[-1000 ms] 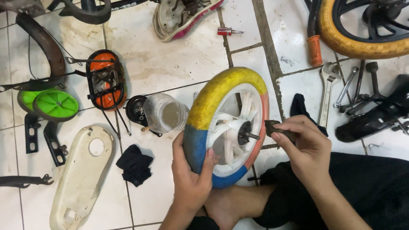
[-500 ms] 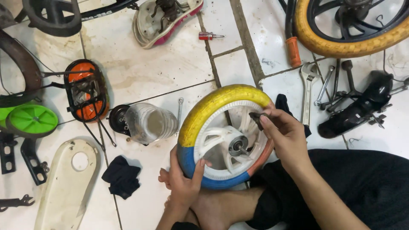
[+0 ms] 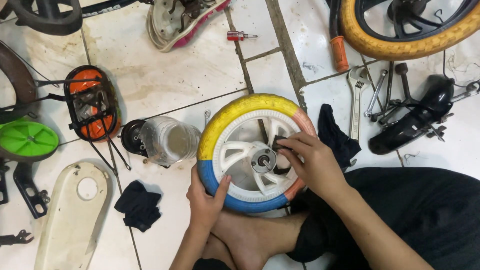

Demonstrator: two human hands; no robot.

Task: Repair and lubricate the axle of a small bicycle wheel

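Note:
A small bicycle wheel with a yellow, blue and pink tyre and white plastic spokes lies nearly flat on the tiled floor in front of me. My left hand grips its blue lower-left rim. My right hand rests over the spokes on the right and pinches a small dark part just beside the metal hub. My bare foot lies under the wheel's near edge.
A clear plastic jar lies left of the wheel. Wrenches and a black cloth sit to its right. A red screwdriver, a large yellow-tyred wheel, a cream chain cover and a green disc surround it.
The wheel has gone from tilted upright to lying nearly flat. My right hand moved from the axle's right side to over the spokes by the hub. My left hand slid to the lower-left rim.

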